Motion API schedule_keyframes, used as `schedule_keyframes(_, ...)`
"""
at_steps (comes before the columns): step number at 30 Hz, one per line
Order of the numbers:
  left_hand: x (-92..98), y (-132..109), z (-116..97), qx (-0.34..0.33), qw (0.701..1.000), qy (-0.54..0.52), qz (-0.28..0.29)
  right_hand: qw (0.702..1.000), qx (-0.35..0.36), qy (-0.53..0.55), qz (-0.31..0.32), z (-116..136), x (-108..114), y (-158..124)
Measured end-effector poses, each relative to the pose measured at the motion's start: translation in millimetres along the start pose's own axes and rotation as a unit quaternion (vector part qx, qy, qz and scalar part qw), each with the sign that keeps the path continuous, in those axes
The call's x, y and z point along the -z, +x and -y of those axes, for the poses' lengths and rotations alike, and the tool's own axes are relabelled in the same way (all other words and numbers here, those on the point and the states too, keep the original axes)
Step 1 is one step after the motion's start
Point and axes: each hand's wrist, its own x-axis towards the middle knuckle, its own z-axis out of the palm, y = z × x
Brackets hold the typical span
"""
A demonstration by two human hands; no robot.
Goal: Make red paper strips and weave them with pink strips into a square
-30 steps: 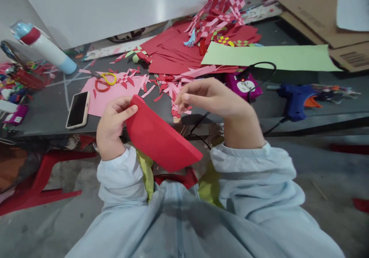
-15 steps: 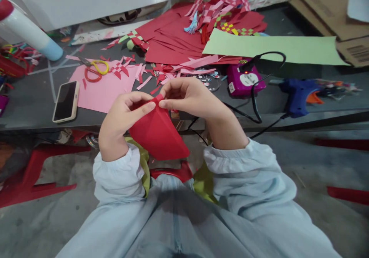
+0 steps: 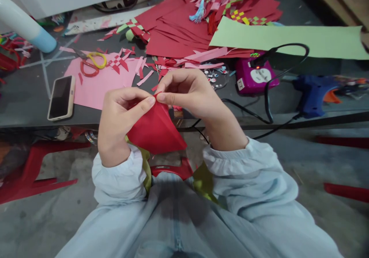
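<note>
A folded sheet of red paper (image 3: 157,133) hangs from both hands over the table's front edge. My left hand (image 3: 123,116) pinches its top edge between thumb and fingers. Close beside it, my right hand (image 3: 187,95) pinches the same top edge, thumb tip nearly touching the left one. The fingertips behind the paper are partly hidden. On the table beyond lies a pink sheet (image 3: 92,91) with scissors (image 3: 93,66) on it. Cut pink and red paper strips (image 3: 173,64) are scattered just past my fingers.
A phone (image 3: 61,96) lies at left, near a white and blue bottle (image 3: 43,39). Red sheets (image 3: 178,31) and a green sheet (image 3: 282,39) are at the back. To the right are a purple power socket (image 3: 255,75) with a black cable and a blue glue gun (image 3: 315,93).
My view has shifted slightly, so the table things sit a little higher and more spread apart. Both hands keep pinching the red paper, its top edge now drawn in tighter between the thumbs.
</note>
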Motion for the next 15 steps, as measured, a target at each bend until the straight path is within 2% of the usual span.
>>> schedule_keyframes(15,0.1,-2.1,-1.3,0.005,1.000,0.021,-0.011,0.999,-0.003,-0.007,-0.038,-8.0,-4.3,0.6)
